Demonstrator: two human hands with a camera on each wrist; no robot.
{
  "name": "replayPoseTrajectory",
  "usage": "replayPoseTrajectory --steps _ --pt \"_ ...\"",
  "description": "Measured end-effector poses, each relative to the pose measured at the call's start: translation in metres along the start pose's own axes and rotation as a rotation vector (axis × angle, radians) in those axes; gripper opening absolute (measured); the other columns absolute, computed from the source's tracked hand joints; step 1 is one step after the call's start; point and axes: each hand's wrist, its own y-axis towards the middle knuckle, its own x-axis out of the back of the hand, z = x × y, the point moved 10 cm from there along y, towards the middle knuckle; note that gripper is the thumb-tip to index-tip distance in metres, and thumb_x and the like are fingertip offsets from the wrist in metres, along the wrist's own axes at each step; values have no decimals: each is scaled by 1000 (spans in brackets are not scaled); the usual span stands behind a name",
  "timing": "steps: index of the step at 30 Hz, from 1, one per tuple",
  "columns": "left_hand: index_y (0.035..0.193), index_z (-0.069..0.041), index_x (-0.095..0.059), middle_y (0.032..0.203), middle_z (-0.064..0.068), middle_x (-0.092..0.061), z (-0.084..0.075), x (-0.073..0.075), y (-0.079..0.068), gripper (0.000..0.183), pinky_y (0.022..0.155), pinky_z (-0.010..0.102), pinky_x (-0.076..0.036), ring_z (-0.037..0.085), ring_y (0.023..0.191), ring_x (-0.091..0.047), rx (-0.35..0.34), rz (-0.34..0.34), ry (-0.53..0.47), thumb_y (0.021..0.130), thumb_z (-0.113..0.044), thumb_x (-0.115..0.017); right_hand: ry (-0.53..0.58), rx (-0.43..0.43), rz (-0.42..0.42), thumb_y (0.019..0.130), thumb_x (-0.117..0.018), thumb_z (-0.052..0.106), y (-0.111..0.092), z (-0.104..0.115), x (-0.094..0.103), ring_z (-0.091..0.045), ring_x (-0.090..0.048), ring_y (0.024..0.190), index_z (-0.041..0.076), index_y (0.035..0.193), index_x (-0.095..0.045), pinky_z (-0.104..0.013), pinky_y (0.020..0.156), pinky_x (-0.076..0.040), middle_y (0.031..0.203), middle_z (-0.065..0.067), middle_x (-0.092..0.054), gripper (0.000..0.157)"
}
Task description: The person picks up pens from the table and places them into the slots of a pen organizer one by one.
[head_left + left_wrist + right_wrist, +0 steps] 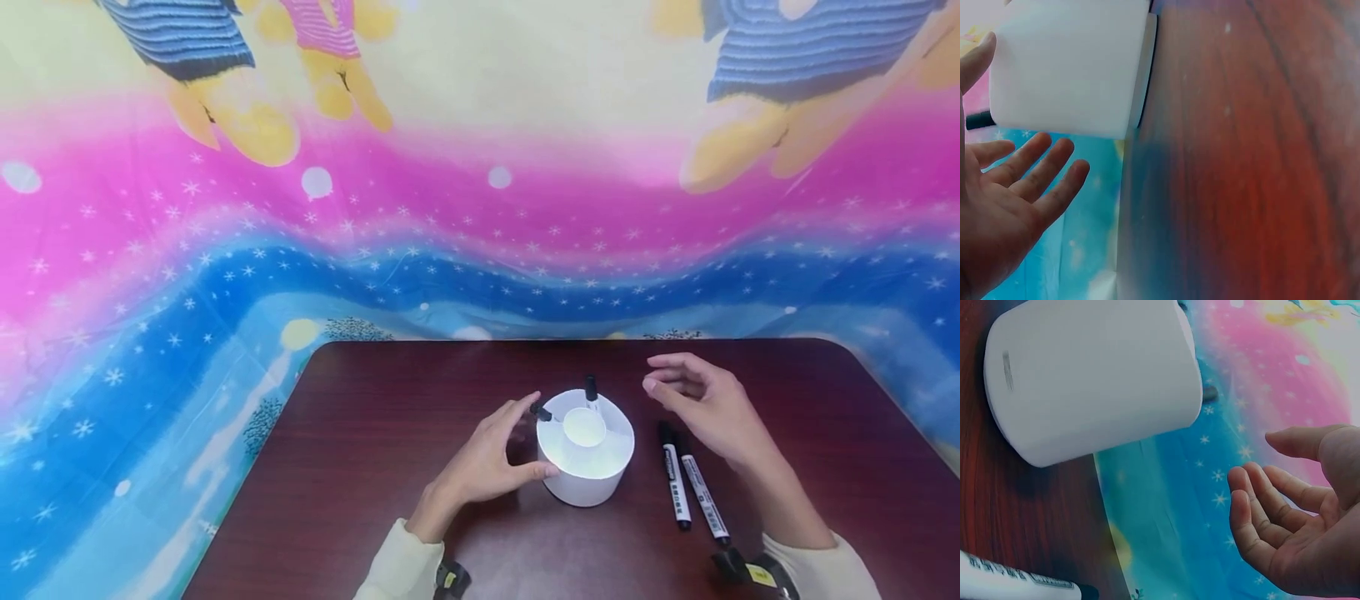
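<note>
A round white pen holder with a raised central cup stands upright on the table. Two black-capped markers lean in its outer ring, one marker at the back and one marker at the left. My left hand is spread around the holder's left side, its thumb at the rim; whether it touches I cannot tell. In the left wrist view the fingers are loosely extended and hold nothing. To the right, my right hand hovers with relaxed, slightly bent fingers, apart from the holder and with nothing in its grasp.
Two white markers with black caps, a left marker and a right marker, lie side by side on the dark wooden table, below the right hand. A colourful patterned cloth hangs behind the table's far edge.
</note>
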Motion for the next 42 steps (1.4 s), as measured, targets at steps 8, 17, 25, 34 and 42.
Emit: replayPoseTrajectory --steps 8,17,25,34,42 --pt "166 -18 -40 146 1 -62 -2 1 1 97 108 34 -57 16 121 -67 -8 12 -3 87 -46 -89 -4 -11 9 104 -73 23 -8 -8 11 3 -73 90 5 135 -68 -19 75 -61 104 20 -73 37" --pt "163 -25 -47 144 -4 -64 -2 -1 2 89 112 36 -53 11 126 -60 -14 7 39 88 -47 -88 -4 -23 8 104 -73 21 -15 -21 22 2 -74 87 1 136 -66 -18 74 -59 101 22 -75 38" --pt "163 -25 -47 145 -5 -64 0 -3 2 88 115 38 -52 12 130 -60 0 12 43 88 -47 -87 -10 -55 29 105 -71 22 -18 -35 22 4 -73 89 1 140 -64 -17 76 -60 104 17 -76 41" --pt "164 -26 -45 147 -5 -63 1 -2 1 89 120 42 -48 14 139 -57 7 6 51 88 -49 -87 -17 -87 54 106 -71 23 -23 -53 23 3 -73 89 -1 141 -62 -16 77 -60 104 18 -75 43" --pt "165 -27 -44 149 -5 -61 3 -3 0 90 123 45 -46 14 143 -55 16 13 37 88 -49 -87 -35 -157 102 107 -70 24 -32 -76 19 2 -73 91 -3 144 -60 -20 78 -62 113 -1 -76 47"
